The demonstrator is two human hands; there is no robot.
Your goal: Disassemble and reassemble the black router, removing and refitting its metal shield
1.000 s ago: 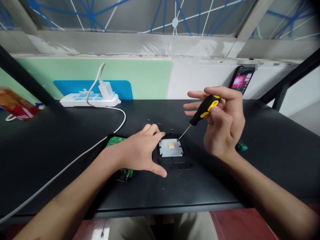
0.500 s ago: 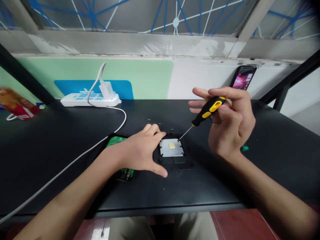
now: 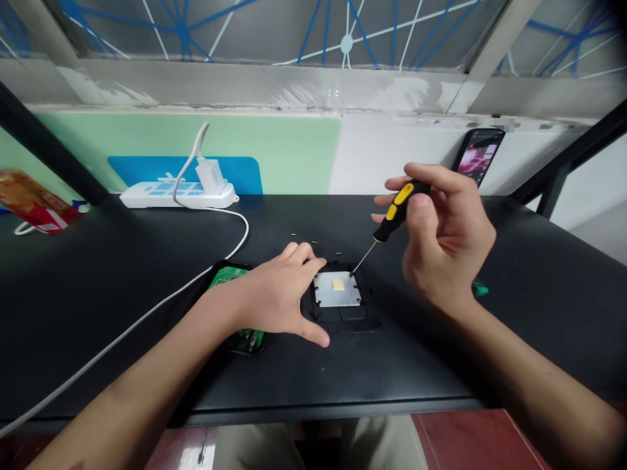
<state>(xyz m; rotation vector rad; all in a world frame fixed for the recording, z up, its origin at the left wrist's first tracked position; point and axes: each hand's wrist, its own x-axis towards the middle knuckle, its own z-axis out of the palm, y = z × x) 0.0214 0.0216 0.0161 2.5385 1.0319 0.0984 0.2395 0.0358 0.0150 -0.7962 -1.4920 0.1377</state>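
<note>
A black plastic cover [image 3: 352, 314] lies on the table with a silver metal plate [image 3: 327, 297] on it. On the plate sits a small pale yellow pad [image 3: 337, 284]. My left hand [image 3: 279, 290] is spread with its fingertips at the cover's upper left edge and its thumb stretched out over the table. My right hand [image 3: 448, 235] holds a black and yellow screwdriver [image 3: 398, 210] by its handle, tilted. The screwdriver's tip meets the plate's upper right corner, where a screw seems to be. Partly under my left forearm lies a green circuit board [image 3: 229, 275] in a black housing.
Several small screws [image 3: 315, 242] lie behind the cover. A white cable [image 3: 147, 321] runs across the left from a power strip [image 3: 177, 196]. At the back right a phone [image 3: 477, 155] leans on the wall. A green item [image 3: 480, 289] is beside my right wrist; a red packet [image 3: 36, 201] stands far left.
My right fingers and thumb have rolled the screwdriver handle, and its yellow inlays have turned. The tip stays at the same corner. My left hand has not visibly moved.
</note>
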